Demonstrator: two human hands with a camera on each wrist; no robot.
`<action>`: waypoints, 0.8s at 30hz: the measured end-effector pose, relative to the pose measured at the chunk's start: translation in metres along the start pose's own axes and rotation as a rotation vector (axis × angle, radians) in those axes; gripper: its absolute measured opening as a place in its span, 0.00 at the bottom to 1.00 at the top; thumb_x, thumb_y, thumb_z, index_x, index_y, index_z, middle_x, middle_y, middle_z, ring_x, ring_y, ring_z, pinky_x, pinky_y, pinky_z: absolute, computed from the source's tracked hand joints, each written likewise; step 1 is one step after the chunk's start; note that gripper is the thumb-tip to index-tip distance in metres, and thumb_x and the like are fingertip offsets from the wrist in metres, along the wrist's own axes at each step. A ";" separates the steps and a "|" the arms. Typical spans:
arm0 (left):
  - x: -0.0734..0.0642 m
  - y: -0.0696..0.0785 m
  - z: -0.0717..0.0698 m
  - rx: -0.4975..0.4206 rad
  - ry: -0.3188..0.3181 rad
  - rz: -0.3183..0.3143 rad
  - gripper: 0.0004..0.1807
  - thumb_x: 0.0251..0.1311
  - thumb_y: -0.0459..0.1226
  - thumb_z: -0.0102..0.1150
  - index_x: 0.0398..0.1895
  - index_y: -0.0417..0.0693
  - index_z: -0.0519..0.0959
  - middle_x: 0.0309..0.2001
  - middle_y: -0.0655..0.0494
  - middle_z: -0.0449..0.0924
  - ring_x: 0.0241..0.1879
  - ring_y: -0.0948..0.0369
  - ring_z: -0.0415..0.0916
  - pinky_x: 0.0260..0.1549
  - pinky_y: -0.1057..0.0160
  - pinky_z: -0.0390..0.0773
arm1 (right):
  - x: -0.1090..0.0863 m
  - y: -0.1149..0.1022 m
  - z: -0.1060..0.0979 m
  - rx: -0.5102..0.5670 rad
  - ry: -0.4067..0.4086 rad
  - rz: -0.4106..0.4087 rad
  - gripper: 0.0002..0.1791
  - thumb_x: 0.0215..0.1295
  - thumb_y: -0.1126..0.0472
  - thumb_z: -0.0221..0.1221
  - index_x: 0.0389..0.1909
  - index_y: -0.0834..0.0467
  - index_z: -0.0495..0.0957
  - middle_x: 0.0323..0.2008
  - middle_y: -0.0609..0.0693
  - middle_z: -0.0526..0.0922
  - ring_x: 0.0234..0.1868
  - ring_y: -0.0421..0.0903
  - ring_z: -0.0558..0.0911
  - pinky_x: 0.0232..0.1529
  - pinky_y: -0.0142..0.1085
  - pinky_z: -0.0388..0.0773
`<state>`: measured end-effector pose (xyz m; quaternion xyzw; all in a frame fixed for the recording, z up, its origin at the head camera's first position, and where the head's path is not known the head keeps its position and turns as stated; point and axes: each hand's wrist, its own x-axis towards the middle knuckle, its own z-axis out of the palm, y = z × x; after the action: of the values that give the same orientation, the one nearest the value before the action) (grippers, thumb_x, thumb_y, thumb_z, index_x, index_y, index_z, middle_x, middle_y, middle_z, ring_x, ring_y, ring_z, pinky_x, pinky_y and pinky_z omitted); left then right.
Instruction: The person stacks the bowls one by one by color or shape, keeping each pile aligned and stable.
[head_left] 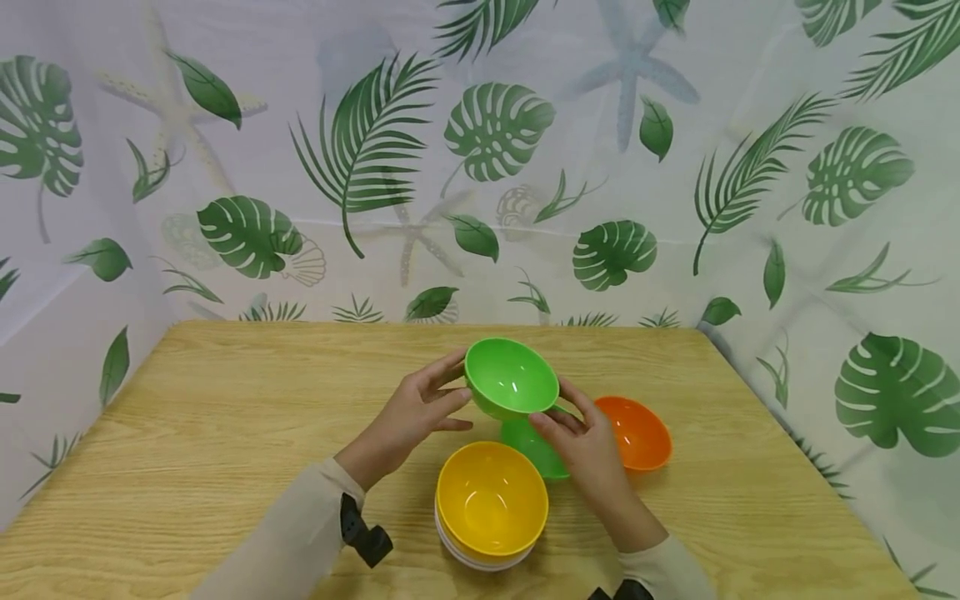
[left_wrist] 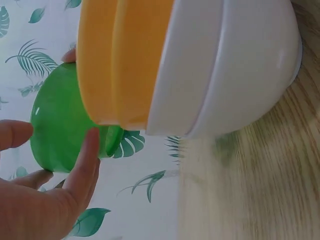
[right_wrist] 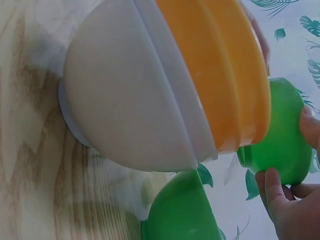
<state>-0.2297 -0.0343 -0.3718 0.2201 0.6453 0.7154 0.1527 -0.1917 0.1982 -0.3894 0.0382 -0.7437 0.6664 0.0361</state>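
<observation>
While the left hand (head_left: 416, 408) and right hand (head_left: 591, 446) gripped a glossy green round bowl (head_left: 512, 379) between thumbs and fingers, we saw it raised beyond a yellow round bowl (head_left: 491, 500) nested in white, perhaps several deep. A second green bowl (head_left: 534, 448) and an orange round bowl (head_left: 639, 435) stood on the wood-grain table (head_left: 247, 400).

Wrist views: held green bowl (left_wrist: 57, 120) partly hidden behind yellow bowl (left_wrist: 96, 65).

Green bowl (head_left: 512, 375), yellow bowl (head_left: 491, 500), white bowl (left_wrist: 250, 65), orange bowl (head_left: 639, 433), wood-grained table (head_left: 262, 408), leaf-patterned white backdrop (head_left: 360, 283)
</observation>
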 end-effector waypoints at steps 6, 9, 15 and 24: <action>-0.001 0.002 0.004 0.062 0.103 -0.039 0.37 0.65 0.37 0.58 0.74 0.50 0.54 0.67 0.42 0.62 0.60 0.46 0.71 0.45 0.53 0.82 | -0.004 -0.002 -0.005 0.021 -0.039 -0.048 0.35 0.64 0.64 0.61 0.71 0.59 0.59 0.66 0.54 0.64 0.52 0.36 0.79 0.51 0.29 0.78; -0.003 0.002 0.004 0.095 0.138 -0.052 0.41 0.62 0.39 0.63 0.74 0.51 0.53 0.64 0.44 0.65 0.57 0.50 0.74 0.43 0.56 0.83 | -0.006 -0.004 -0.007 0.026 -0.063 -0.074 0.35 0.65 0.65 0.61 0.71 0.60 0.58 0.66 0.55 0.64 0.52 0.36 0.79 0.50 0.29 0.78; -0.010 0.002 0.003 0.194 0.135 -0.007 0.34 0.59 0.41 0.65 0.69 0.54 0.66 0.62 0.53 0.68 0.57 0.54 0.71 0.49 0.55 0.80 | -0.012 -0.011 -0.008 0.008 -0.110 -0.129 0.36 0.64 0.68 0.61 0.71 0.62 0.57 0.65 0.58 0.63 0.52 0.37 0.78 0.50 0.28 0.78; -0.019 0.008 0.008 0.242 0.130 0.095 0.37 0.53 0.41 0.70 0.67 0.50 0.67 0.62 0.53 0.72 0.60 0.53 0.70 0.54 0.55 0.77 | -0.018 -0.014 -0.009 -0.045 -0.124 -0.172 0.39 0.60 0.68 0.64 0.70 0.64 0.56 0.66 0.59 0.64 0.56 0.37 0.75 0.54 0.29 0.76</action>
<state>-0.2083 -0.0380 -0.3652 0.2205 0.7241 0.6516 0.0487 -0.1725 0.2053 -0.3760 0.1423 -0.7532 0.6404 0.0480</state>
